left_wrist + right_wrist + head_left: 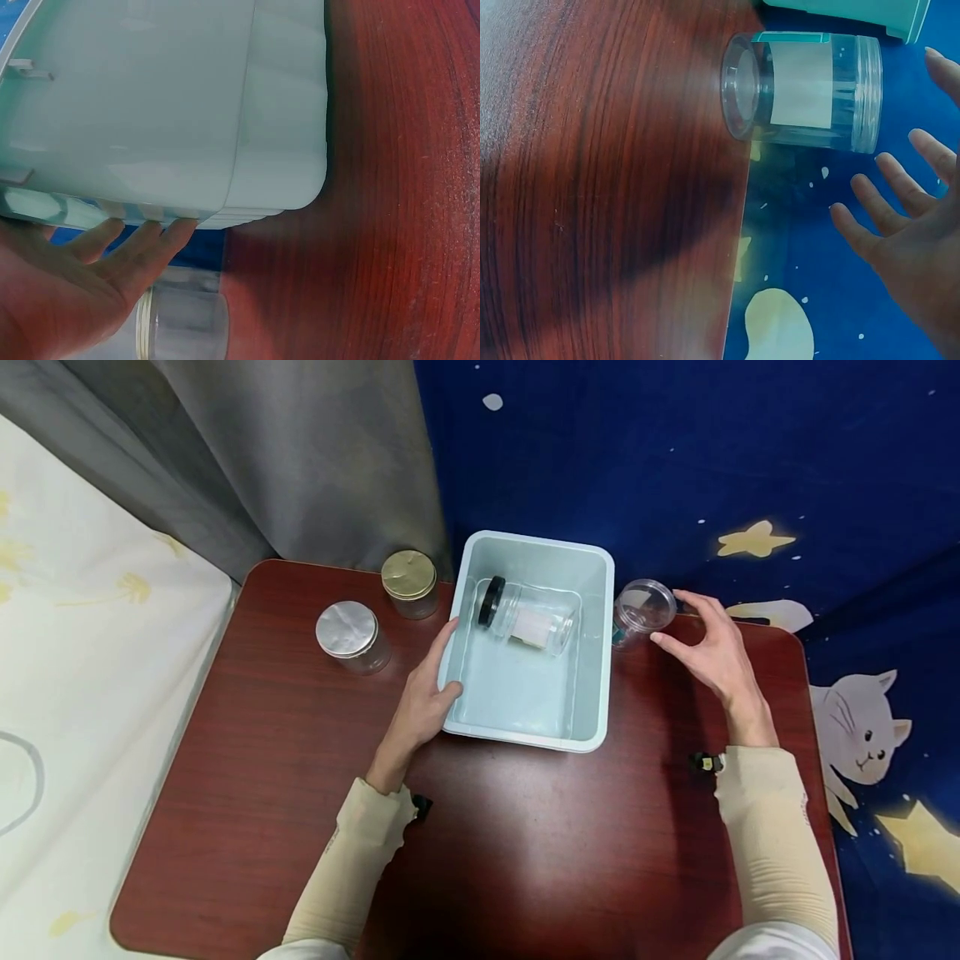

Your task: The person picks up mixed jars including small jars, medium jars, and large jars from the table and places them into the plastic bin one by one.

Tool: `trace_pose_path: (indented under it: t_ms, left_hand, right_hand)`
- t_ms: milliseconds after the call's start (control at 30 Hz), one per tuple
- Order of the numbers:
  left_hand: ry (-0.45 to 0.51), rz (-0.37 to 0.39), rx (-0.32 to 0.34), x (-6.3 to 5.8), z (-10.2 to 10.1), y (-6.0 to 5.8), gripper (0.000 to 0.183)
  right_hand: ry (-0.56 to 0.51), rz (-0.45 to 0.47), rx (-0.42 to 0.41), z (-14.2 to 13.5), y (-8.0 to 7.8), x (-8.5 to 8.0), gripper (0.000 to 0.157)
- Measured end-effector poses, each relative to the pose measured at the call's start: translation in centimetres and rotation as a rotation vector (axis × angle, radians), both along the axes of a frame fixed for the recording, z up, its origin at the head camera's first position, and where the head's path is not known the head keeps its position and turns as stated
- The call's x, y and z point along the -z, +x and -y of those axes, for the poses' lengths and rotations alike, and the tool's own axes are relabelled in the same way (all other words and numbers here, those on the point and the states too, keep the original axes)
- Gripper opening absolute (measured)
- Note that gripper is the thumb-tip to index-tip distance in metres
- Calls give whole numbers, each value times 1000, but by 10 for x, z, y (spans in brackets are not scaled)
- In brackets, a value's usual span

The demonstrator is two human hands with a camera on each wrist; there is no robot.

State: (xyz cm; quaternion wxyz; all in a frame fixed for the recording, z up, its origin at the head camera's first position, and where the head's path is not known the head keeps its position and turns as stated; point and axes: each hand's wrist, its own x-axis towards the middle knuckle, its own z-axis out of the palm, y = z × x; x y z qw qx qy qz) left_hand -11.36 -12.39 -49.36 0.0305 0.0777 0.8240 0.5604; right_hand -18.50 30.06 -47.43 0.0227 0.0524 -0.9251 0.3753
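A pale blue-green plastic bin [517, 697] stands on the table. My left hand [423, 697] grips its left rim, thumb over the edge; in the left wrist view, the fingers [142, 247] touch the outer wall below the rim. Inside the bin, a clear jar [543, 622] with a black lid [492, 602] lies on its side. Just right of the bin stands another clear jar [645, 606] with a clear top and a pale label. Around that top my right hand [712, 647] spreads its thumb and fingers; the right wrist view shows the fingers [881, 206] apart from the jar.
Left of the bin stand a jar with a silver top [347, 631] and a jar with a gold top [409, 575]. The reddish-brown table [300, 793] ends at the back against a grey curtain [322, 460] and a blue patterned cloth [600, 452].
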Motion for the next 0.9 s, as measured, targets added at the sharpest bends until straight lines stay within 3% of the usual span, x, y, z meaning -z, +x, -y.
trace_pose_path:
  t_ms: [233,533,900]
  left_hand:
    - [0,-2,-8,1,-1,0,88]
    - [4,0,-17,1,-1,0,88]
    - [3,8,-23,1,-2,0,86]
  right_hand:
    - [-38,16,12,0,-2,10,71]
    - [-101,60,47,0,-1,20,88]
    - [-103,81,59,2,-4,26,88]
